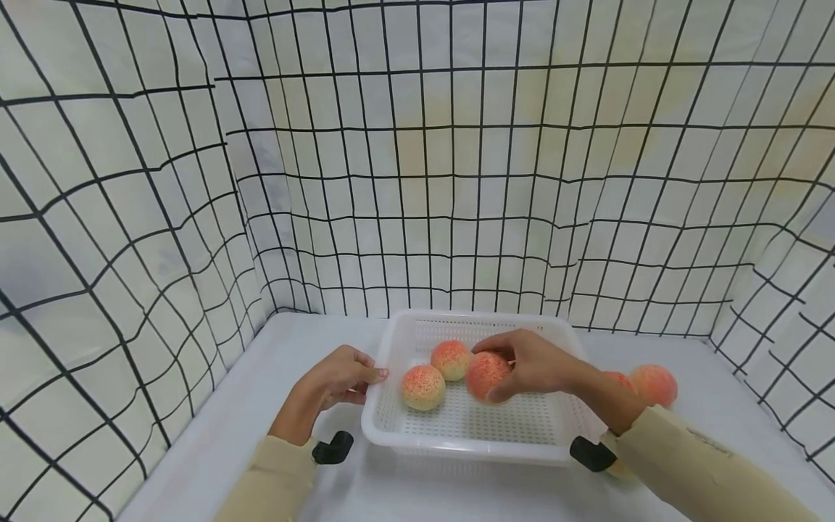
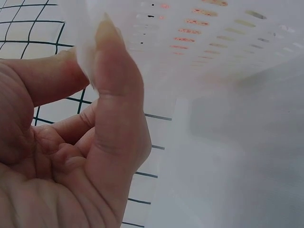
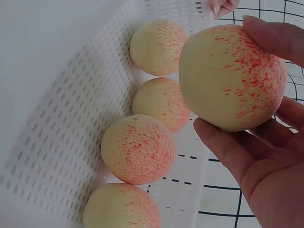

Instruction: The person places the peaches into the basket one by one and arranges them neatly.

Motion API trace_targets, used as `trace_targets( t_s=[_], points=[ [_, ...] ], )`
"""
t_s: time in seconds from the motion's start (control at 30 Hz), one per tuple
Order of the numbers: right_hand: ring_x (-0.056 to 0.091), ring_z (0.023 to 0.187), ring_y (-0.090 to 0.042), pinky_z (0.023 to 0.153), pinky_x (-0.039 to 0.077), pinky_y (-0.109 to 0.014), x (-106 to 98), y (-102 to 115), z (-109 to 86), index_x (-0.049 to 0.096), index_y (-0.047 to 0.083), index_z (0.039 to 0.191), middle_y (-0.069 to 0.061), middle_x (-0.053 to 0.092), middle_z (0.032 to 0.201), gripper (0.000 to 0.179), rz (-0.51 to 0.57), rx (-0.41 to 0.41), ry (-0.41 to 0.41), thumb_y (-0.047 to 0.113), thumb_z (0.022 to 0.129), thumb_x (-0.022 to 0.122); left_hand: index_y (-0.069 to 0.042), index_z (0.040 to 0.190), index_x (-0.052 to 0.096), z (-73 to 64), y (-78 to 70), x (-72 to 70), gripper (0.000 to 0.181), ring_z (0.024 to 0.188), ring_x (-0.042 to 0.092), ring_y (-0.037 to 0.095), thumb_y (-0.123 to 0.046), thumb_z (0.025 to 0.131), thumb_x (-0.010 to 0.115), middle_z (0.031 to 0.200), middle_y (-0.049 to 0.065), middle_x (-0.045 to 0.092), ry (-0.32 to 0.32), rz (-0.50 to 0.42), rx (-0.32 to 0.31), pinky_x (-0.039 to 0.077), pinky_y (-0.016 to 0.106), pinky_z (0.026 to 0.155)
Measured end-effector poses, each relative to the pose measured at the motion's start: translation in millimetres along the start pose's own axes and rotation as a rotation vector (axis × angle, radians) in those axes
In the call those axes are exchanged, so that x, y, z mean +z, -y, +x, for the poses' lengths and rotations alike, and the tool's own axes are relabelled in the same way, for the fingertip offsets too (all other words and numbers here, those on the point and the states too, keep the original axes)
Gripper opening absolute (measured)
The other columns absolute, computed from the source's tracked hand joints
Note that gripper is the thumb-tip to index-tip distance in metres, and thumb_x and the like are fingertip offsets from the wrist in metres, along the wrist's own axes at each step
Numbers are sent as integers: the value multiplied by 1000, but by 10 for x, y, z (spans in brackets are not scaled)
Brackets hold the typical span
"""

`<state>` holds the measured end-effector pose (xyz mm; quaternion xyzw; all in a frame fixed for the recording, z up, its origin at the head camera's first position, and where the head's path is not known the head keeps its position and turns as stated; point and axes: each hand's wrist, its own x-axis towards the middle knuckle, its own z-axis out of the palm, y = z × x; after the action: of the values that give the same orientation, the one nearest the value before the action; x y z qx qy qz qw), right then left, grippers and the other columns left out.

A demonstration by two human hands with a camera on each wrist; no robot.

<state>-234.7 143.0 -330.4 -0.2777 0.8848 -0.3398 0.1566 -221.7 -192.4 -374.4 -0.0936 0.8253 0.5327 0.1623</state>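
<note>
A white perforated plastic basket (image 1: 483, 449) stands on the table. My left hand (image 1: 342, 377) pinches its left rim between thumb and finger; the left wrist view shows the thumb (image 2: 118, 85) against the basket wall (image 2: 228, 52). Over the basket, my right hand (image 1: 538, 362) grips a peach (image 1: 485, 375), yellow with red speckles. That held peach (image 3: 232, 78) is raised above others in the right wrist view. Inside the basket lie a front-left peach (image 1: 422, 387), a peach behind it (image 1: 451, 359), and more, including a speckled one (image 3: 137, 149), which my right hand hides from the head view.
Right of the basket, a pink peach (image 1: 654, 385) sits on the white table (image 1: 326, 493), with another peach (image 1: 620, 380) partly behind my right wrist. A yellowish round thing (image 1: 620, 470) shows below that sleeve. Black wire grid (image 1: 450, 174) with white backing encloses the back and sides.
</note>
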Motion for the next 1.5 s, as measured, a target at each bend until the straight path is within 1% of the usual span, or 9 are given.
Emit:
trace_targets(
  t_s=[0.13,0.37,0.6,0.83,1.1,1.23,1.37,1.5],
  points=[
    [66,106,-20,87,60,-35,32,2,53,63,9,139,-4,70,126,71,5,-18,4,19,74,90,1,100,74,-3,9,0,18,75,68,20,-17,96,76,93,12,76,-1,5,8,61,31,65],
    [67,119,-26,93,60,-42,66,17,130,63,10,138,-6,67,134,73,18,11,-15,21,72,93,1,98,75,-2,16,-2,19,74,68,18,-18,96,76,90,11,76,13,-7,12,60,30,64],
    [66,116,-23,93,60,-40,87,-3,227,65,13,135,-2,69,128,70,-16,-9,6,21,71,93,1,99,76,-27,12,-2,19,74,69,19,-18,95,76,92,12,77,5,-2,20,61,31,65],
    [64,117,-23,94,59,-40,112,-34,304,65,11,137,-2,68,130,72,6,-39,45,18,71,92,1,99,75,-32,10,3,19,75,70,19,-18,96,76,92,11,77,1,1,12,61,31,65],
    [67,111,-21,94,60,-39,121,-79,394,65,10,136,-3,70,127,71,20,-69,56,17,72,92,2,102,75,-15,16,-11,20,75,69,19,-17,96,75,92,11,77,4,4,19,61,31,65],
    [66,108,-19,95,60,-39,135,-89,440,65,11,135,-2,71,126,70,20,-68,65,17,71,92,2,102,75,-12,19,-15,20,75,70,19,-17,96,76,93,11,77,-2,2,17,62,32,66],
    [65,109,-19,98,58,-41,155,-94,470,67,11,133,-1,71,125,68,9,-62,63,17,70,92,2,102,76,-13,22,-11,20,75,71,19,-18,96,76,93,11,78,-4,-1,13,62,32,66],
    [65,110,-20,98,58,-42,189,-125,488,69,13,129,-1,72,123,65,-2,-55,60,15,69,92,1,101,76,-18,25,0,19,74,69,19,-17,96,76,93,11,77,-5,-2,11,61,31,65]
  ],
)
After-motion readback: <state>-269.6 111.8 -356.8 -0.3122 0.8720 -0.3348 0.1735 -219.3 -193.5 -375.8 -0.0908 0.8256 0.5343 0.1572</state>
